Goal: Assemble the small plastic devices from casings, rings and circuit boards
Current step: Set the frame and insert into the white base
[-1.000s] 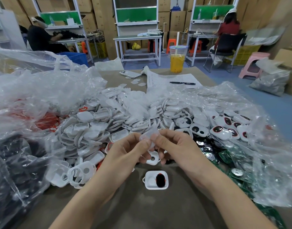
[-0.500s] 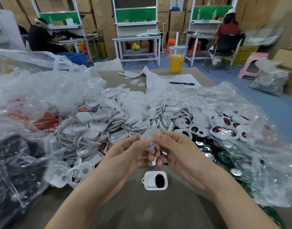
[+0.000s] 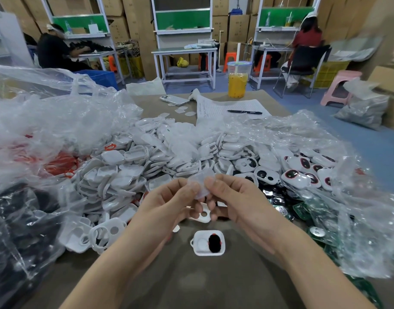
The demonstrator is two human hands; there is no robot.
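My left hand (image 3: 169,204) and my right hand (image 3: 234,201) meet above the table and both pinch a small translucent plastic piece (image 3: 199,186) between thumbs and fingertips. Below them a white casing (image 3: 209,243) lies open side up with a black part and a bit of red inside. A white casing front with a round hole (image 3: 204,216) lies just under my fingers. A big heap of white casings (image 3: 133,172) spreads behind. Assembled white devices with dark windows (image 3: 303,172) lie at right, and green circuit boards (image 3: 301,210) beside them. Orange rings (image 3: 60,163) show at left under plastic.
Crumpled clear plastic bags (image 3: 46,121) cover the left side and the right edge. At the table's far end stand a cup of yellow drink (image 3: 237,80), a phone (image 3: 173,100), and paper with a pen (image 3: 244,111). Two people sit at benches behind.
Both hands have shifted slightly while working the translucent piece between the fingertips; it now sits a little higher and more upright. The casing on the table has not moved.
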